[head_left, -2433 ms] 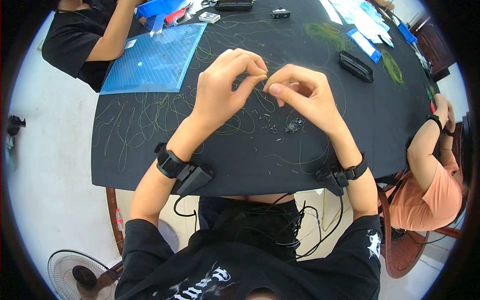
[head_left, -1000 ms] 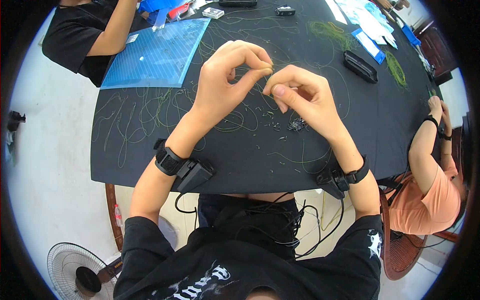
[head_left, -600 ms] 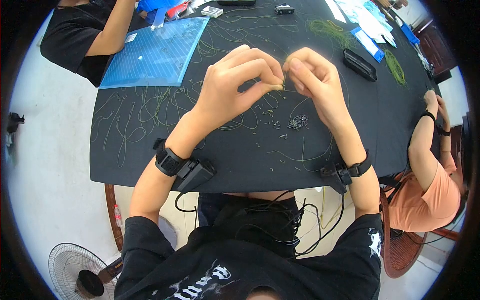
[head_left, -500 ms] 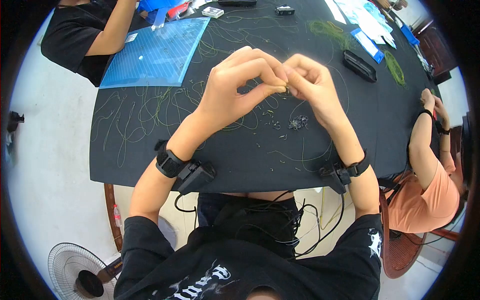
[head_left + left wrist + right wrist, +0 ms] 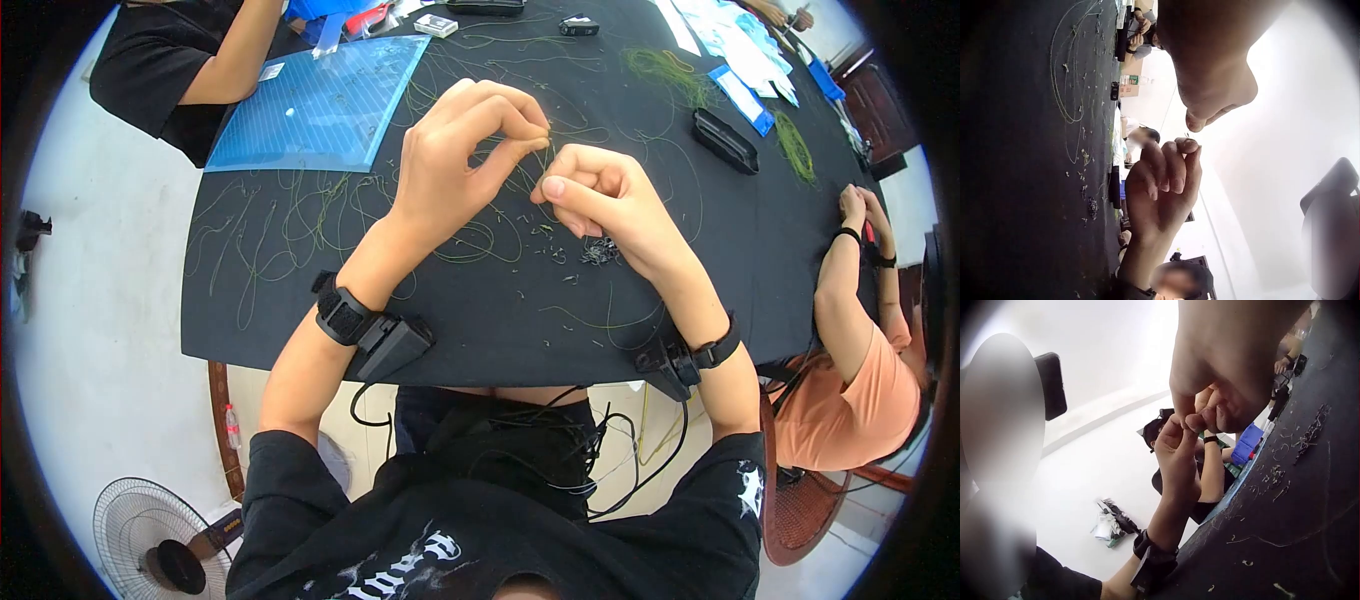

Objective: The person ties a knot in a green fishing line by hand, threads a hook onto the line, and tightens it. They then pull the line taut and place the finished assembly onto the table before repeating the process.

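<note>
One matte black cloth table [image 5: 480,320], flat gridded blue mat [image 5: 320,100] at far L. L hand [image 5: 450,170] & R hand [image 5: 600,200] each pinch thumb-to-forefinger on thin green thread [image 5: 545,163], held above table; tiny dark wiry clippings [image 5: 598,252] beneath. Vs 0.5 s ago: fingertips parted, R hand lower.

The table [image 5: 500,320] is plain black; the threads [image 5: 300,215] strewn over it are olive green; the cutting mat [image 5: 320,105] is translucent blue with a fine pale grid; the wrist straps [image 5: 343,312] are black; the wearer's shirt [image 5: 600,540] is black with white print; a neighbour's shirt [image 5: 880,400] is salmon orange.
</note>
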Motion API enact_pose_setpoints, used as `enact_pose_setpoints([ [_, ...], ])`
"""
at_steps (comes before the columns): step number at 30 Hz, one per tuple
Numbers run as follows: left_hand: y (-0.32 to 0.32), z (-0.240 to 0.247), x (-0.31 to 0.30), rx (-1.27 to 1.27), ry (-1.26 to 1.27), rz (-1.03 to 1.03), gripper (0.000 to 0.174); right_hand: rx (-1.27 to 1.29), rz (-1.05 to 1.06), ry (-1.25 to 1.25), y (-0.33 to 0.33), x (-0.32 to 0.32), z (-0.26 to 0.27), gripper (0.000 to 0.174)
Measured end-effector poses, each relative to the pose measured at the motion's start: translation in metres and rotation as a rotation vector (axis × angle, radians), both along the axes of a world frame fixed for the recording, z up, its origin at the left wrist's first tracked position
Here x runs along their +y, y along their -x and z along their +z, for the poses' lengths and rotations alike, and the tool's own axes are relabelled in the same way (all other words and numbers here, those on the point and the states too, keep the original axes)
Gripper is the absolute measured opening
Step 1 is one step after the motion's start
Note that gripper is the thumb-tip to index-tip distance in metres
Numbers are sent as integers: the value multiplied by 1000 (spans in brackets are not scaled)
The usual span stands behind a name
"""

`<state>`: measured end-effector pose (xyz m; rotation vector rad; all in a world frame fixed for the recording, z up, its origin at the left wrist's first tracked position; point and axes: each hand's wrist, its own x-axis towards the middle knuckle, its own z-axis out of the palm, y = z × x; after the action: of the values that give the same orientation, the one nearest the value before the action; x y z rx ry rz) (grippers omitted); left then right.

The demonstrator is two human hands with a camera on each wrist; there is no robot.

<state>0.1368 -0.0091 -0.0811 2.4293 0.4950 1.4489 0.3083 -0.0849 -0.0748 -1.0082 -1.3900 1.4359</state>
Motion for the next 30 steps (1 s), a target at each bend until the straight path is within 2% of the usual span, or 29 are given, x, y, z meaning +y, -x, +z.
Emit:
enact_pose_setpoints([
  [5,0,0,0,51,-74,19,10,9,10,-105,-2,-2,5,20],
  [11,-2,1,-2,154,-214,25,13,-103,-33,-141,-9,-2,11,20],
  [16,-2,3,-6,225,-341,43,14,25,-85,-123,-17,3,4,20],
  [21,-2,4,-7,125,-208,-59,13,212,-98,-84,-23,11,-6,19],
  [25,-3,5,-8,51,-114,-171,12,137,-170,-128,-18,11,-7,16],
  [30,-1,4,-19,-21,300,-226,8,107,-104,-93,-16,10,-13,12],
])
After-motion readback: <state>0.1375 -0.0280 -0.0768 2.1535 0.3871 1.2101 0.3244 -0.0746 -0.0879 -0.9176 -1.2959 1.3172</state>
